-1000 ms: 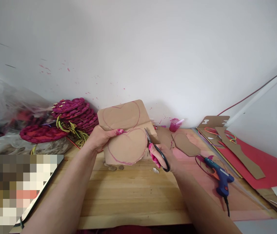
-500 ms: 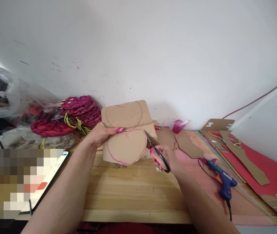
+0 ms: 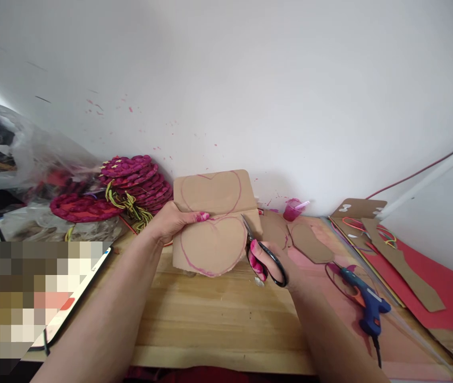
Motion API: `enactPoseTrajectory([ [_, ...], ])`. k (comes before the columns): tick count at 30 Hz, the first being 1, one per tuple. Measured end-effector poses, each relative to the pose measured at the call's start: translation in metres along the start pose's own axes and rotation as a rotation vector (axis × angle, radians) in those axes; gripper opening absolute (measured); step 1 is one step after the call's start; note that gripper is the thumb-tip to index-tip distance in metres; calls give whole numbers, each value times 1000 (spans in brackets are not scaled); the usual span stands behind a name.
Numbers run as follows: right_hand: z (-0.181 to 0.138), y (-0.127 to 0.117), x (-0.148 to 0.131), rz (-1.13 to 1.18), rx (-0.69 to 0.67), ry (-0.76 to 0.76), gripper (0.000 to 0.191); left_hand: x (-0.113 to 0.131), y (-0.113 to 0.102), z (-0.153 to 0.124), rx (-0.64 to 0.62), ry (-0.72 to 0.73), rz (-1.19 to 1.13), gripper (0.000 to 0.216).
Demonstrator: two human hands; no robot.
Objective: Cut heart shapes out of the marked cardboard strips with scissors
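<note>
Shifted slightly toward the bench's right edge since the earlier frame, head view: one cardboard sheet [image 3: 210,247] and one pair of scissors [image 3: 248,229]. Sheet is up over the bench [image 3: 210,335], nearer its back edge; two hearts drawn on it, one above the other. Left hand [image 3: 170,221] grips the sheet's left edge, thumb on its face between the hearts, fingers hidden behind. Right hand [image 3: 268,260] grasps the scissors' black handles; one blade shows beside the lower heart's right lobe. Toward the back edge: one pink cup [image 3: 291,213], two cardboard cutouts [image 3: 310,242] before it. Right side: one blue glue gun [image 3: 370,303]. Back left: one stack of magenta braided discs [image 3: 142,178], count unclear, one separate disc [image 3: 85,207].
</note>
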State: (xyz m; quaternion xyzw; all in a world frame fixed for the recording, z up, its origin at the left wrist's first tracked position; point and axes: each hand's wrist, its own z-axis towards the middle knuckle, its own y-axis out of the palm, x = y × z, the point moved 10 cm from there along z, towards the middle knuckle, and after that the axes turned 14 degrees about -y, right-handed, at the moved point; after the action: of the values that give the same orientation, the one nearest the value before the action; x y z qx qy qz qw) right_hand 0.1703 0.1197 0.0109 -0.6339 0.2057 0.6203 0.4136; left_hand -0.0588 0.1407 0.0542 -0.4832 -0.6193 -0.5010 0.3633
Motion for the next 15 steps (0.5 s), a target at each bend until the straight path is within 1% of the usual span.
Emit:
enactPoseTrajectory([
  [7, -4, -1, -5, -60, 17, 71, 63, 2, 5, -2, -52, -2, 15, 66],
  [12, -7, -4, -13, -123, 47, 82, 58, 3, 6, -4, -66, 9, 18, 66],
  [15, -7, -6, -15, -152, 63, 65, 56, 4, 9, -5, -72, 16, 35, 67],
])
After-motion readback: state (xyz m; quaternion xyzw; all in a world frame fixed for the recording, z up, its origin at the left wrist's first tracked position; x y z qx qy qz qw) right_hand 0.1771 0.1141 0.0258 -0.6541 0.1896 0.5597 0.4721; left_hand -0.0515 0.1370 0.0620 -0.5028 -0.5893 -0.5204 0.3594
